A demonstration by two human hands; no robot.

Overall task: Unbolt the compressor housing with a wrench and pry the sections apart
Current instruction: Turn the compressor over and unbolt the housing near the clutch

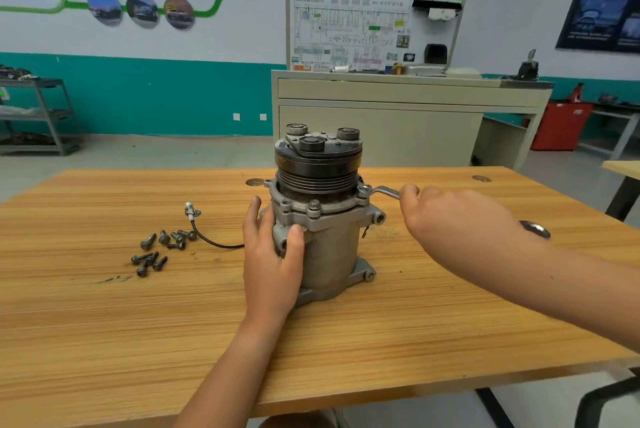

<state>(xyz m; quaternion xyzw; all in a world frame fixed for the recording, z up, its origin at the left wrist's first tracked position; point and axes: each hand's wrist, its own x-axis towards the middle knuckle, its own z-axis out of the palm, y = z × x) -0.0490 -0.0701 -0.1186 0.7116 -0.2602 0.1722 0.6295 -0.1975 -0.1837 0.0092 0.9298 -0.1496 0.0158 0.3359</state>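
Head view: the left hand (pixel 273 254) grips the left side of the compressor (pixel 332 240). Its thumb lies across the near face of the grey body, and its fingers reach round the far left side just under the flange. The right hand (pixel 450 216) is closed round the handle of a wrench (pixel 382 191) with the back of the hand toward the camera. The fingers themselves are hidden, so only the short stretch of handle to the left of the hand shows. The ring end of the wrench sits on a bolt (pixel 363 190) at the right edge of the flange.

The compressor stands upright near the middle of the wooden table (pixel 381 341), pulley end up. On top is a black grooved pulley with a plate that carries three round bosses. Below it a grey metal flange runs round the body, with another bolt head (pixel 314 205) seated at its near edge. The lower body is a dull grey cylinder with mounting ears at the base on the right.

To the left, a cluster of loose bolts (pixel 159 249) lies on the table well apart from the compressor. A black wire (pixel 207 240) with a small plug runs from behind the left hand toward them. A beige cabinet (pixel 381 122) with a wiring board stands beyond the far edge.
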